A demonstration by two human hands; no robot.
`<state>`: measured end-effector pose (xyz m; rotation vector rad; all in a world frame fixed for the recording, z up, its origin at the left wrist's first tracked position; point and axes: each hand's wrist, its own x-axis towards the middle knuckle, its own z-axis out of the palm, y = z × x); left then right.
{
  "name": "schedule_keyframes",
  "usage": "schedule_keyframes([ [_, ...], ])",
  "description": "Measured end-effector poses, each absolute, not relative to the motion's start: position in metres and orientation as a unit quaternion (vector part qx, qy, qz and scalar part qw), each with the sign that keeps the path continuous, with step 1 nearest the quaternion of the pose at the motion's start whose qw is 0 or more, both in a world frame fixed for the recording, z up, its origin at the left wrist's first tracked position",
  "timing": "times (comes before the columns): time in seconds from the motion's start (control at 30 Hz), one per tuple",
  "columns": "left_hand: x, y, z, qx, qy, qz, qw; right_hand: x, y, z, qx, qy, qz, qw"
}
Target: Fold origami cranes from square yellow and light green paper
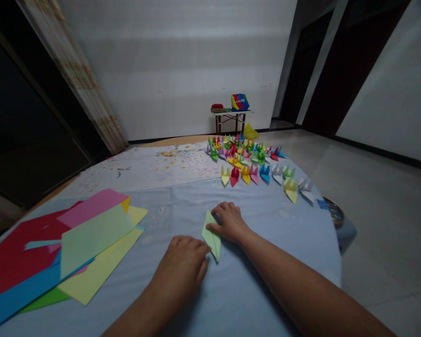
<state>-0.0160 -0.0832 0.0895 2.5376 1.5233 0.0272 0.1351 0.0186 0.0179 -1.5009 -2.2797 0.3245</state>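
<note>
A pale green paper [213, 241], folded into a narrow diamond with a crease down its lower half, lies on the cloth between my hands. My right hand [228, 222] grips its upper right side, the thumb lying over the paper and the fingers curled at the edge. From the lower left, my left hand [185, 260] pinches the paper's edge; its fingers are curled and the tips partly hidden. Beyond my hands stand folded paper cranes in many colours, among them a red crane [234, 176], a blue crane [264, 172] and a yellow crane [291, 188].
Coloured sheets, including a pale green sheet [96, 241] and a red sheet [24, 248], overlap at the left of the cloth-covered round table [154, 187]. A stool [345, 231] stands by its right edge. A small table [228, 113] holds a colourful box [240, 102] near the wall.
</note>
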Motion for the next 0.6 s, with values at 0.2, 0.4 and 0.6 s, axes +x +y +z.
schedule_keyframes([
  [0.2,0.007,-0.069,0.062,0.832,0.552,0.046,0.026,0.136,0.019,0.018,-0.535,-0.81,0.127,0.202],
  [0.4,0.007,-0.072,0.047,0.829,0.559,0.024,0.01,0.16,0.029,0.025,-0.517,-0.807,0.217,0.188],
  [0.6,0.006,-0.073,0.046,0.832,0.553,0.037,-0.002,0.17,0.033,0.025,-0.507,-0.805,0.243,0.19],
])
